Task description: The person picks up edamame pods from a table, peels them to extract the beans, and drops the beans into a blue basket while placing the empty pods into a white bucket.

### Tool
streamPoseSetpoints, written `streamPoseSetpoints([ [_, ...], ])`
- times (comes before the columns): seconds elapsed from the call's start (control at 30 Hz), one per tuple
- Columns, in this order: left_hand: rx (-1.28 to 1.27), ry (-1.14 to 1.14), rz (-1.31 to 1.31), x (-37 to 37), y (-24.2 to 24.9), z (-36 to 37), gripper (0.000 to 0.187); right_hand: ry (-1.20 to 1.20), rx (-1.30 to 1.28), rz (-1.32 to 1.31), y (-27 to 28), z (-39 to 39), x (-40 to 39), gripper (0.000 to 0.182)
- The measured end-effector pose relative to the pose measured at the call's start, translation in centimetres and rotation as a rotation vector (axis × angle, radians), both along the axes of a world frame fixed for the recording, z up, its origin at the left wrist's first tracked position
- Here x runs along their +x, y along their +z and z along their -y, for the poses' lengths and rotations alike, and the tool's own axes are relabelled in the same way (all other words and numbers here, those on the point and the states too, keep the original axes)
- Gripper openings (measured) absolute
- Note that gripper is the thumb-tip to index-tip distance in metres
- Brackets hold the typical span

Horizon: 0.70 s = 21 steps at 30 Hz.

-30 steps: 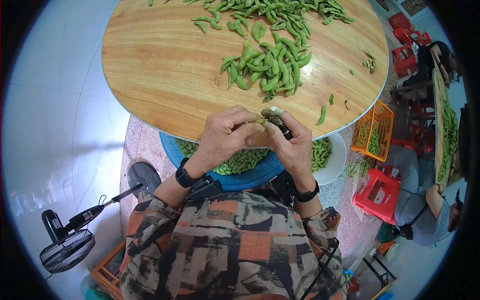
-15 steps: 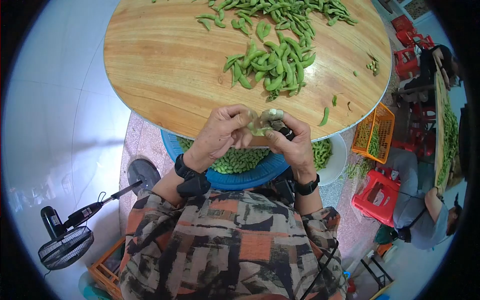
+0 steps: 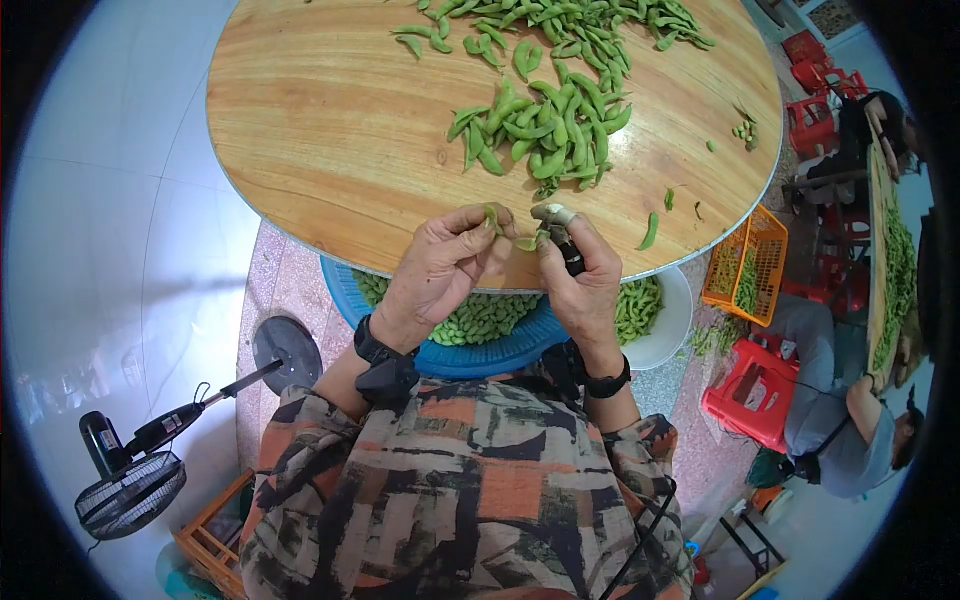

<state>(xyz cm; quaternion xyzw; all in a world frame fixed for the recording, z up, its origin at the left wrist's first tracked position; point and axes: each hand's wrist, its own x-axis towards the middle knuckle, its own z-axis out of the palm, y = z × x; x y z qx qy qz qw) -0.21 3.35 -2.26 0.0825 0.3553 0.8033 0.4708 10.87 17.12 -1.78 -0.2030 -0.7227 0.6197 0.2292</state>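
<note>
Over the near edge of the round wooden table (image 3: 330, 150), my left hand (image 3: 440, 258) pinches a green edamame pod (image 3: 491, 216) between thumb and fingers. Close beside it, my right hand (image 3: 585, 285) is closed, with a second green pod piece (image 3: 526, 243) at its thumb tip, reaching toward the left fingers. A grey-white covering (image 3: 553, 213) caps a right fingertip, and a black banded piece (image 3: 571, 256) sits against those fingers. Beyond both hands lies a pile of edamame pods (image 3: 550, 125). Under them, a blue basin (image 3: 470, 360) holds many shelled green beans (image 3: 485, 320).
A white bowl (image 3: 683, 320) of pods (image 3: 637, 308) stands right of the basin. An orange crate (image 3: 765, 265) and red stool (image 3: 750, 395) are further right, near a seated person (image 3: 840, 430). A black fan (image 3: 130, 495) stands at left. Loose pods (image 3: 650, 232) lie at the table's right.
My hands have drawn slightly apart at the fingertips. The pod blurred between them now shows as one piece in the left fingers and one at the right thumb.
</note>
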Motion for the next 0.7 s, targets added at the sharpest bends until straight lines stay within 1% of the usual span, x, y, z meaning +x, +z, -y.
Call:
streamPoseSetpoints([
  [0.03,-0.001,0.000,0.027,0.2,0.2,0.0,0.019,-0.019,0.085,-0.001,-0.3,0.0,-0.1,0.027],
  [0.2,-0.032,0.014,0.093,0.5,0.6,0.0,0.019,-0.019,0.118,-0.022,-0.5,0.1,0.0,0.027],
  [0.27,0.046,-0.036,0.110,0.4,-0.4,0.4,0.023,-0.014,0.132,-0.043,-0.4,0.1,0.1,0.026],
  [0.3,0.045,-0.036,0.110,0.6,-0.6,0.3,0.023,-0.006,0.142,-0.017,-0.3,0.1,0.2,0.026],
  [0.37,0.088,0.011,0.144,1.2,-0.6,0.3,0.023,0.002,0.152,0.009,-0.1,0.1,0.3,0.026],
  [0.4,0.088,0.010,0.144,1.5,-0.4,0.2,0.023,-0.002,0.154,-0.011,-0.1,0.1,0.3,0.026],
  [0.47,0.047,0.097,0.186,1.8,0.2,0.1,0.022,-0.007,0.157,-0.032,-0.1,0.1,0.5,0.026],
  [0.5,0.046,0.097,0.186,1.8,0.1,0.2,0.022,-0.001,0.092,-0.026,-0.1,0.1,0.7,0.026],
  [0.53,0.027,0.074,0.180,1.6,-0.2,0.3,0.023,0.004,0.028,-0.021,0.0,0.1,0.9,0.026],
  [0.6,0.008,0.050,0.172,1.4,0.0,0.6,0.024,0.007,0.035,-0.019,0.6,-0.1,1.5,0.026],
  [0.67,-0.074,-0.052,-0.020,1.3,0.9,0.8,0.028,0.008,0.041,-0.018,1.3,-0.4,2.1,0.026],
  [0.7,-0.075,-0.054,-0.021,1.4,0.9,1.1,0.028,0.029,0.055,-0.010,1.7,-0.6,2.5,0.025],
])
